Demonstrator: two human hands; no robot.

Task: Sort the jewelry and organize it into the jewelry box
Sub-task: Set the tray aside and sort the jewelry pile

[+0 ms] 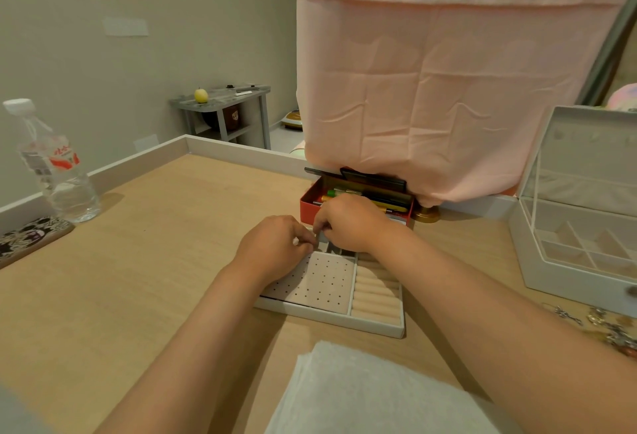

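Item: small grey piece (323,237), at tray insert's (331,321) far edge, pinched between left hand (272,247) and right hand (348,223), seemingly for seating there.

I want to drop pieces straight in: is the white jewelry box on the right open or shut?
Open. The jewelry box has its lid raised, and its divided compartments show.

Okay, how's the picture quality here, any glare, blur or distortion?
Head view: soft, even indoor light, no harsh glare, a faint shadow beside the water bottle. Head view: wide-angle bending tilts the bottle and bows the desk rim. Head view: the loose jewelry at the right edge is smeared; what the left hand and right hand work on over the tray is too small to tell.
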